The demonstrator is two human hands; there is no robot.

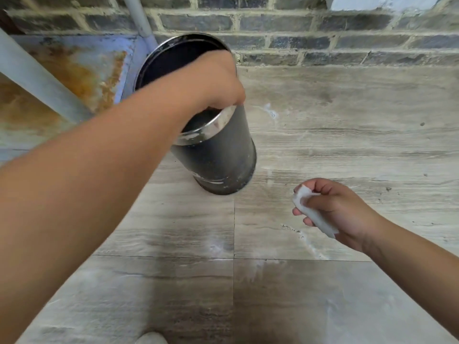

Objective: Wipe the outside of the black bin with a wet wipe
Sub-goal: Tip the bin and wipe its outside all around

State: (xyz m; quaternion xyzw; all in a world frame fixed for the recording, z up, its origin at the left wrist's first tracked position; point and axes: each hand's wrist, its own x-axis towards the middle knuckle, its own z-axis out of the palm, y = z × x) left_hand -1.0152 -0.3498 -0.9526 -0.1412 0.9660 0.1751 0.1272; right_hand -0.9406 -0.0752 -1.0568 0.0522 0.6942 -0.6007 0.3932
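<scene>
A round black bin (223, 160) with a shiny metal rim stands on the tiled floor near the brick wall. White smears mark its lower side. My left hand (216, 80) reaches over the opening and grips the rim at the near right side. My right hand (332, 209) hovers to the right of the bin, apart from it, closed around a crumpled white wet wipe (310, 209). Part of the bin's opening is hidden by my left arm.
A brick wall (323, 33) runs behind the bin. To the left stand grey pipes (37, 78) and a rusty blue surface (82, 70). The grey tiled floor (347, 135) carries white stains. A shoe tip (151, 338) shows at the bottom edge.
</scene>
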